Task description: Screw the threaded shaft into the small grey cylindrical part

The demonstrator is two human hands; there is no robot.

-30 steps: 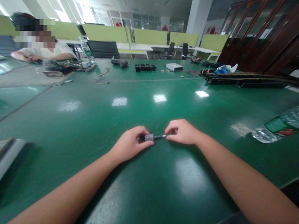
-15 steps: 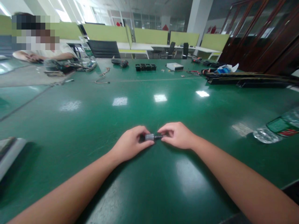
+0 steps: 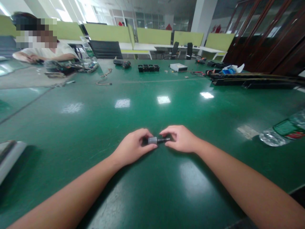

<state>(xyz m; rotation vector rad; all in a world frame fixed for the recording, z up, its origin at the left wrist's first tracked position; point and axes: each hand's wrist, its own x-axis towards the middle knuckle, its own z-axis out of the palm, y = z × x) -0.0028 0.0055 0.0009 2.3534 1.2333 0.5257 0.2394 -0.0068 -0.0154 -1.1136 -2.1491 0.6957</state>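
Observation:
A small part with a grey cylinder and a dark, thin shaft [image 3: 152,140] lies sideways, low over the green table [image 3: 152,117]. My left hand [image 3: 134,145] holds the cylinder end between thumb and fingers. On the other side, my right hand [image 3: 181,138] curves around the tip of the shaft, its thumb and index finger apart. The tip shows in the gap between them, and whether a finger touches it cannot be made out. The other fingers of my right hand are partly hidden.
A plastic bottle [image 3: 282,132] lies at the right. A pale-edged object [image 3: 11,159] is at the left edge. Farther back are black parts [image 3: 148,68], a white box [image 3: 178,67], a cable [image 3: 104,79] and black rails [image 3: 238,80]. A person [image 3: 47,52] sits at the far left.
The thumb and index finger of my right hand have parted slightly, and more of the shaft's tip shows. My left hand and the cylinder have barely moved.

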